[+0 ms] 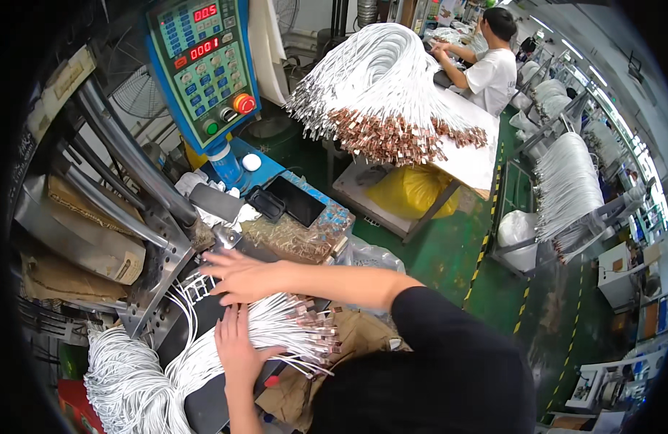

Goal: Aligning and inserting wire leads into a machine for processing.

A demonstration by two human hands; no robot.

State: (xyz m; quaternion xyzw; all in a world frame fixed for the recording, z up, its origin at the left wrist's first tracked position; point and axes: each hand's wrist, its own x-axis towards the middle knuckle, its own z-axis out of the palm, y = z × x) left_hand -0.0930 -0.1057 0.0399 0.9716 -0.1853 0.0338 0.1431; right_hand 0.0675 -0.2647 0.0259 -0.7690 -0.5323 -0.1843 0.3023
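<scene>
My left hand [238, 349] lies over a thick bundle of white cables [272, 325], fingers stretched forward and thumb out to the right. Copper-coloured ends [312, 329] fan out at the bundle's right side. Just beyond, my right hand [243, 277] reaches across from the right with its fingers spread. Its fingertips are beside a row of small white pieces [198, 286] at the machine's metal plate [157, 286]. Several loose white cables run from there down to the left. What lies under both palms is hidden.
A control panel [202, 69] with a red stop button stands at the back left. A phone-like black slab [303, 201] lies on the blue ledge. Coiled cables [128, 383] hang at the near left. A table [478, 155] bears a cable heap; another person [493, 69] works behind it.
</scene>
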